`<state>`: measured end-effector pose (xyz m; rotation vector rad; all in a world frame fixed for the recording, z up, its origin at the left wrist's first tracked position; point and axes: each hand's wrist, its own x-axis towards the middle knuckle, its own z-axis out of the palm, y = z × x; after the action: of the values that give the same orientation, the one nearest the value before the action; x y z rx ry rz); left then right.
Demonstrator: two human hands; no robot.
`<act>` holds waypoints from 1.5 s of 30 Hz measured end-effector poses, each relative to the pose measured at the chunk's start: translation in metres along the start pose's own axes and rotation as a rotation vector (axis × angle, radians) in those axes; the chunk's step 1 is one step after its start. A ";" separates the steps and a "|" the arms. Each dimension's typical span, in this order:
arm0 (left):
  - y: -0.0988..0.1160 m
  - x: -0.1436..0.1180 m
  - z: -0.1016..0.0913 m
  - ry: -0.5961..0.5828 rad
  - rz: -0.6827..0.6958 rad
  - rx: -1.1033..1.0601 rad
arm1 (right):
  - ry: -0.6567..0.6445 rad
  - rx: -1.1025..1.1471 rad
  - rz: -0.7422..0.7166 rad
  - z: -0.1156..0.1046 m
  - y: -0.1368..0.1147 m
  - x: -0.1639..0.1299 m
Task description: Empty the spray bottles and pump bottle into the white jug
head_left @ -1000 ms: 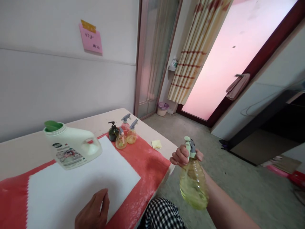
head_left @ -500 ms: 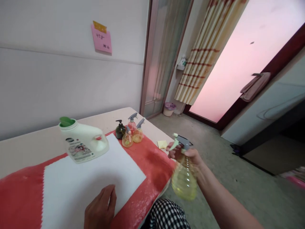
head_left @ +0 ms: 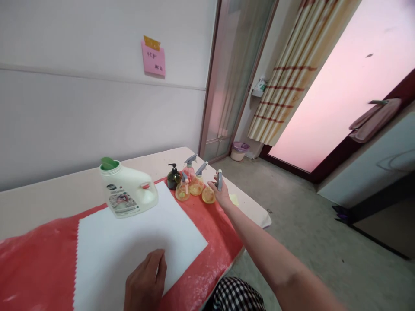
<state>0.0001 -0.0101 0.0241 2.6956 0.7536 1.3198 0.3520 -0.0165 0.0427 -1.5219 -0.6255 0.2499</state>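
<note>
My right hand [head_left: 221, 193] reaches across the table and grips a yellow spray bottle [head_left: 209, 195] with a grey trigger head, set down on the red mat [head_left: 207, 242] beside a cluster of small bottles [head_left: 186, 185]. My left hand [head_left: 145, 285] rests flat on the near edge of a white cloth sheet [head_left: 136, 242] laid over the red mat. A white detergent jug [head_left: 128, 193] with a green cap stands at the sheet's far left corner.
The table [head_left: 58, 194] runs along a white wall with a pink note [head_left: 153, 60]. A yellow sticky pad [head_left: 233, 199] lies near the table's right edge. Beyond are bare floor, a small bin [head_left: 239, 151], a striped curtain and a doorway.
My right hand carried the yellow spray bottle from beside my lap up over the table and set it next to the small bottles. The view swung left. The left hand stayed put.
</note>
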 end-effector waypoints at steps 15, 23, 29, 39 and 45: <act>-0.001 0.001 -0.004 -0.008 -0.027 -0.033 | 0.030 0.129 0.086 0.020 -0.037 -0.122; -0.016 0.006 -0.013 0.013 -0.114 -0.032 | -0.365 0.327 -0.090 0.100 -0.103 -0.162; -0.020 0.001 -0.018 -0.038 -0.452 -0.137 | -0.394 0.311 0.077 0.089 -0.057 -0.147; -0.016 0.009 -0.023 -0.070 -0.772 -0.439 | -0.663 0.162 0.095 0.080 -0.050 -0.141; -0.009 0.020 -0.027 -0.094 -0.958 -0.523 | -0.690 0.088 0.116 0.075 -0.048 -0.135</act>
<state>-0.0138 0.0016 0.0537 1.6034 1.2342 0.9304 0.1911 -0.0263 0.0540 -1.3756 -1.0488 0.9025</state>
